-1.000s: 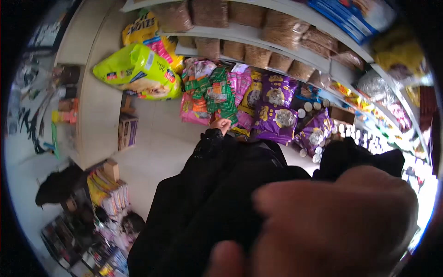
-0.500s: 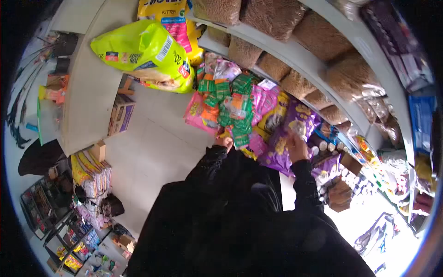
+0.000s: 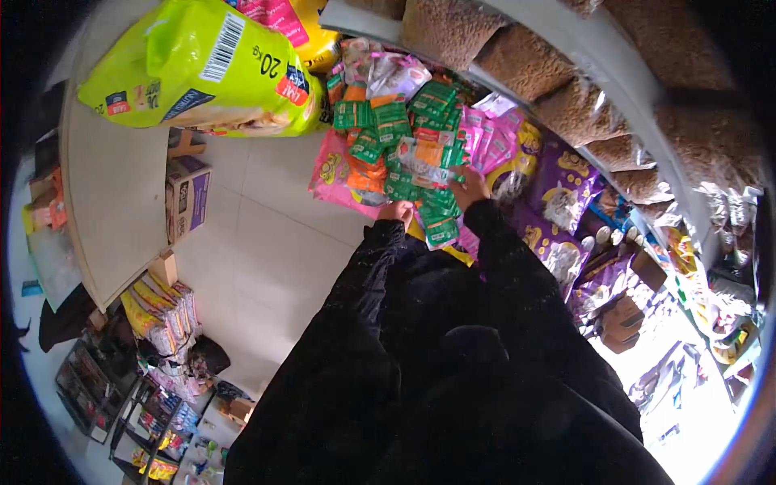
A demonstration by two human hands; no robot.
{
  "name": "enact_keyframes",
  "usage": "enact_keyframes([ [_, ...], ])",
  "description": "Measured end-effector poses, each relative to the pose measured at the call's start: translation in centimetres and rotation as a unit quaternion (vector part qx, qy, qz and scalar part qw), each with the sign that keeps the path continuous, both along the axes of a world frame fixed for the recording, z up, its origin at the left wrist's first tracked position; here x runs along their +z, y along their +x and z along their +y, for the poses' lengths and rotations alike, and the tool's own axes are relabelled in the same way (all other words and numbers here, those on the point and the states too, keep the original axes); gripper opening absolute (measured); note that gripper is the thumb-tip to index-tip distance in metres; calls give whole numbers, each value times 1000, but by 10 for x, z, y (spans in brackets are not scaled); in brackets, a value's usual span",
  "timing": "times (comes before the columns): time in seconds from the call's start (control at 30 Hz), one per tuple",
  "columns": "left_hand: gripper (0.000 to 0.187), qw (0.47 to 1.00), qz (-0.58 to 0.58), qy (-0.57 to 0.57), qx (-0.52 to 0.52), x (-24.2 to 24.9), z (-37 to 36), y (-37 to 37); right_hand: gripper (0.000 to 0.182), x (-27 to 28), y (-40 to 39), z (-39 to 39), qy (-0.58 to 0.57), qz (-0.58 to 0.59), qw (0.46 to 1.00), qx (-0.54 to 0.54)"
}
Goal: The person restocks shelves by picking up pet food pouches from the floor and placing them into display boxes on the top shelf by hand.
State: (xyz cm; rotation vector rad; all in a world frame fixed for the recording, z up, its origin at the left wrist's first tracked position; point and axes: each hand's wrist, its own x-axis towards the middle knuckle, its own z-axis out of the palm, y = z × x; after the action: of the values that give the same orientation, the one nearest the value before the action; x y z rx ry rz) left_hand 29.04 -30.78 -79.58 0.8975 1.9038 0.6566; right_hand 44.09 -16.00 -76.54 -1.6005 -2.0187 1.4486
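Observation:
A heap of small green sachets, with orange sachets among them, lies over larger bags. On top is a partly clear packet with orange and white print. My right hand reaches onto the heap's right side, fingers apart, beside the packet's edge and the lower green sachets. Whether it touches them is hard to see. My left hand is closed at the heap's lower left edge, near a pink bag; what its fingers hold, if anything, is hidden.
A large lime-green 20 kg bag stands at upper left by a counter. Purple bags lie to the right. Shelves with clear bags of brown pellets curve along the upper right. A cardboard box sits on the floor.
My right hand has moved left from the purple bags to the green sachets. My left hand stays near the heap's lower edge. The view has shifted, and the lime-green bag looks larger.

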Motion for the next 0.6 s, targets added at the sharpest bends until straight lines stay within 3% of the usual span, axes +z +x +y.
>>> enact_keyframes([
  [0.03,18,1000,-1,-8,-4,-7,0,-1,29,13,-10,4,27,-41,999,-5],
  [0.2,17,997,-7,-61,-35,-35,8,8,32,-49,-17,-11,74,-161,984,24],
  [0.3,17,995,-49,-80,-40,-41,7,13,28,-56,-13,-11,-29,-90,995,33],
  [0.43,18,994,-2,-61,-88,-46,5,16,22,-64,-4,-6,-140,-83,987,-7],
  [0.6,18,995,-23,-64,-79,-46,-2,17,19,-55,38,-15,-99,-23,987,-125],
])
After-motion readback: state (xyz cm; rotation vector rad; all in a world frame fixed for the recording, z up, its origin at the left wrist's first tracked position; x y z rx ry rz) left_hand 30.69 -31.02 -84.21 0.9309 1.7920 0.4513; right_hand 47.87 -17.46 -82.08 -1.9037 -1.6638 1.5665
